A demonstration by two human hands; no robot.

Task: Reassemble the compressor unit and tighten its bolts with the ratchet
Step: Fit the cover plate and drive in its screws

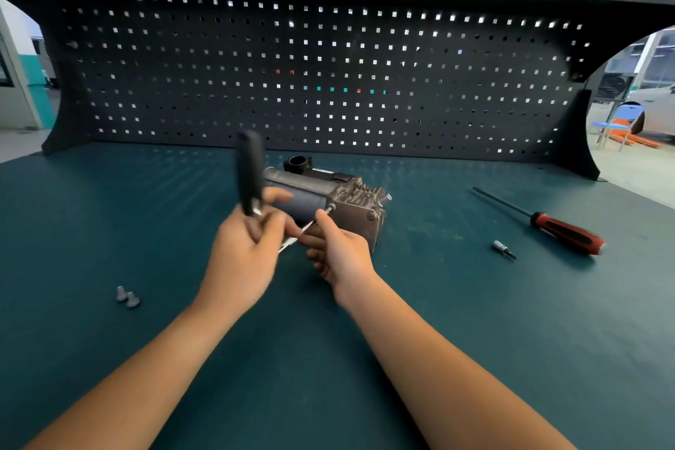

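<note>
The compressor unit (343,199), a dark cylinder joined to a finned metal block, lies on the green bench top (109,212) at the centre. My left hand (244,252) grips the ratchet (250,172), whose black handle stands up and is blurred. A thin metal extension (305,228) runs from the ratchet to a bolt (330,209) on the block's near face. My right hand (338,248) pinches that extension close to the bolt, thumb on top. Two loose bolts (128,296) lie on the mat at the left.
A red-and-black screwdriver (548,223) lies at the right, with a small socket bit (502,248) in front of it. A dark pegboard (328,77) closes the back of the bench. A blue chair (617,124) stands beyond the right end.
</note>
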